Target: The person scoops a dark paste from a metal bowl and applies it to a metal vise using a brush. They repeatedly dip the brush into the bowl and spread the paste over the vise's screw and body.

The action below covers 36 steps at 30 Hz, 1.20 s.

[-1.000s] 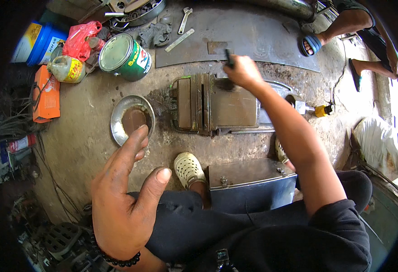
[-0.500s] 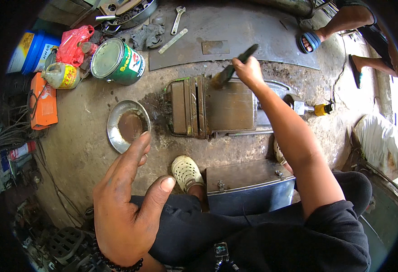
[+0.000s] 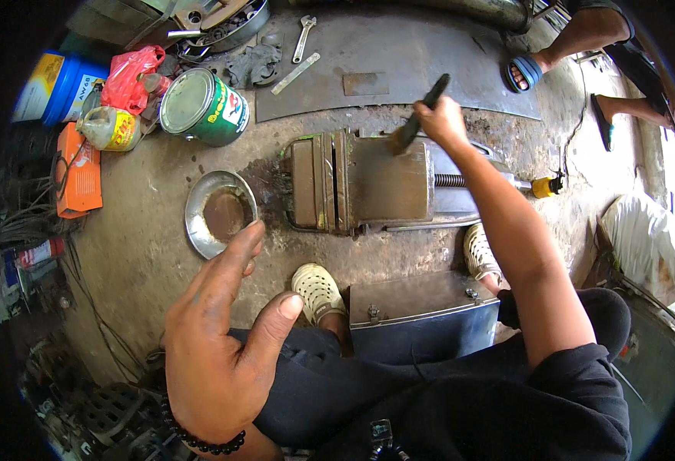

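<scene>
My right hand (image 3: pixel 442 121) grips a paintbrush (image 3: pixel 413 132) with a dark handle. Its brownish bristles point down onto the flat top of a large machine vise (image 3: pixel 387 180) lying on the floor. The vise's jaws stand a narrow slit apart, and its threaded screw shows on the right. In the near left, my left hand (image 3: pixel 226 346) is held up with thumb and fingers apart, holding nothing. Just beyond its fingertips sits a round metal bowl (image 3: pixel 197 219) with brownish liquid in it.
A metal sheet (image 3: pixel 430 58) lies behind the vise, bearing an adjustable wrench (image 3: pixel 304 38). A green paint can (image 3: pixel 222 115), blue bucket (image 3: pixel 64 96) and orange box (image 3: pixel 78 180) stand left. A lidded metal box (image 3: pixel 422 296) is between my feet. Another person's sandalled foot (image 3: pixel 523 73) is far right.
My right hand has moved the brush to the right and slightly nearer over the vise top, away from the jaws. The left hand stays raised, nearly still.
</scene>
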Motion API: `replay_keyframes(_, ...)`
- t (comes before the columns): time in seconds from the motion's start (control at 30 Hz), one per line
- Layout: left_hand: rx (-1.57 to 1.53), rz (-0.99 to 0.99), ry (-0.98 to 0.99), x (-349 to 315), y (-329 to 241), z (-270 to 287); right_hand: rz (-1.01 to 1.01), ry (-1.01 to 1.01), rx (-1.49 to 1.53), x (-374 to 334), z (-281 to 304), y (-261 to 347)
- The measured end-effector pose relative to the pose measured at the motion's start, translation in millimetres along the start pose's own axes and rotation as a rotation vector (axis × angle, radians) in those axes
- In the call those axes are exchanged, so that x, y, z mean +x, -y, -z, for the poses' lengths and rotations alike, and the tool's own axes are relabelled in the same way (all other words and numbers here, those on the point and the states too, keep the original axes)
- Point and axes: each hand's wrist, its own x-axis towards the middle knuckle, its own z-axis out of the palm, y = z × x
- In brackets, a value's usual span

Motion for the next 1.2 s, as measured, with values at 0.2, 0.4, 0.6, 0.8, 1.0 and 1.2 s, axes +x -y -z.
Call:
replay_keyframes(0.2,0.012,-0.038,0.034,-0.5,-2.1,-0.2,-0.078,-0.108,0.132,1.2,-23.2,34.4)
replay_keyframes(0.4,-0.009,0.018,0.027,-1.1,-2.8,1.1,-0.223,-0.021,0.078,20.4,-43.6,50.7)
replay_keyframes(0.6,-0.006,0.028,0.067,5.3,-3.9,-1.2,-0.256,0.131,0.164,36.9,-44.0,52.9)
replay_keyframes(0.8,0.006,0.021,0.081,6.6,-3.4,-1.9,-0.287,0.124,0.15,37.9,-45.9,58.6)
replay_keyframes(1.0,-0.02,-0.007,0.058,6.6,-4.5,-4.0,-0.034,0.174,0.07,10.1,-43.9,60.3)
replay_keyframes(1.2,-0.027,-0.069,0.077,-1.0,-5.0,-0.2,0.121,0.06,0.199,-59.4,-15.6,-7.5)
